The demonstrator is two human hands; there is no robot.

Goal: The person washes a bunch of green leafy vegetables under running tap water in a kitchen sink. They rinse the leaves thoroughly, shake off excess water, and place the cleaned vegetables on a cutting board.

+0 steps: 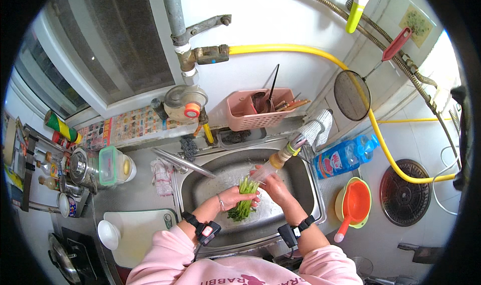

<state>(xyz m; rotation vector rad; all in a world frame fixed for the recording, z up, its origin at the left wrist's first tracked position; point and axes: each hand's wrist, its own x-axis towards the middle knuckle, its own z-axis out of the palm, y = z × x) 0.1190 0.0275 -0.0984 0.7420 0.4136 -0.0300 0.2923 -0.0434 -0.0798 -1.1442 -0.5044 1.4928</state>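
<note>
My left hand grips a bunch of leafy green stems over the stainless steel sink basin. The pale cut ends point up towards the tap, and the dark leaves hang down towards me. From the tap's nozzle a clear stream runs down at the stem ends. My right hand is curved around this stream, close beside the stems. Its fingers are partly hidden, so whether it holds anything is unclear. Water covers part of the basin floor.
A slanting metal spout reaches over the basin's left rim. Left of it lie a cloth and a cutting board with a white bowl. Rightward are blue detergent bottles and a red ladle. A pink basket hangs behind.
</note>
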